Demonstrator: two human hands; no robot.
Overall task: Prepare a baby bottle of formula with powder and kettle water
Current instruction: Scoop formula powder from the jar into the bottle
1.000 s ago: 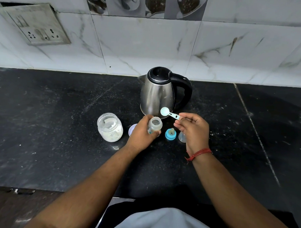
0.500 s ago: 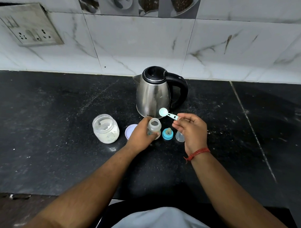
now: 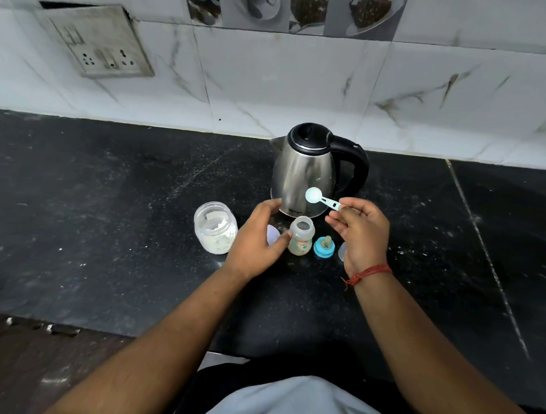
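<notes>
The small open baby bottle (image 3: 301,238) stands upright on the black counter in front of the steel kettle (image 3: 307,174). My left hand (image 3: 256,237) is beside it with fingers spread; only the thumb tip is at the bottle's side. My right hand (image 3: 362,231) pinches the handle of a pale blue scoop (image 3: 314,196), held above the bottle with its bowl facing up. An open jar of white powder (image 3: 215,232) stands left of my left hand. The blue teat ring (image 3: 324,246) lies right of the bottle.
A pale jar lid (image 3: 272,234) lies partly hidden behind my left hand. A clear cap (image 3: 341,251) peeks out behind my right hand. A socket panel (image 3: 98,42) is on the tiled wall, back left. The counter's front edge (image 3: 168,338) is close to my body.
My left hand has let go of the bottle and opened, its fingers spread away from it. The right hand still holds the scoop in about the same place.
</notes>
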